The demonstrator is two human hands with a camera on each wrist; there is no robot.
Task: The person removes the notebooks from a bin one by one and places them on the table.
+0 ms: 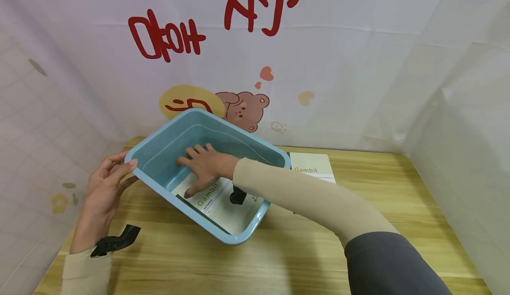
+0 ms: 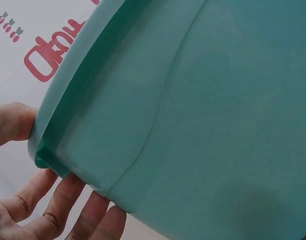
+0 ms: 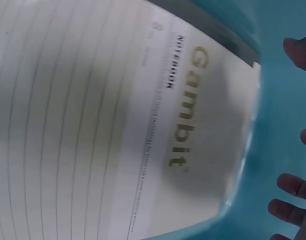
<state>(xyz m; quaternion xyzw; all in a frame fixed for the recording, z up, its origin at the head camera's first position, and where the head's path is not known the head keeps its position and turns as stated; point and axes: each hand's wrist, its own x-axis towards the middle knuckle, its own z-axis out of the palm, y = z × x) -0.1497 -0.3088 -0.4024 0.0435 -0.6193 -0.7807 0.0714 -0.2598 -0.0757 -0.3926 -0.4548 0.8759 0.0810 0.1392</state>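
Observation:
A light blue plastic basin (image 1: 181, 207) is tilted over the table, its inside facing me. My left hand (image 1: 104, 188) grips its left corner, thumb on the rim and fingers beneath; the left wrist view shows those fingers (image 2: 63, 197) against the outer wall. Inside the basin lies a cream notebook (image 1: 225, 211) lettered "Gambit". Over the notebook's upper end, my right hand (image 1: 207, 166) reaches into the basin with fingers spread and holds nothing. Its fingertips (image 3: 295, 185) show at the right wrist view's edge, apart from the notebook (image 3: 208, 150). Whether they touch the basin, I cannot tell.
Another "Gambit" notebook (image 1: 312, 164) lies on the wooden table (image 1: 382, 184), partly hidden behind the basin and right forearm. A white printed curtain (image 1: 350, 64) hangs behind the table and along both sides. A black strap (image 1: 117, 242) is at the left wrist.

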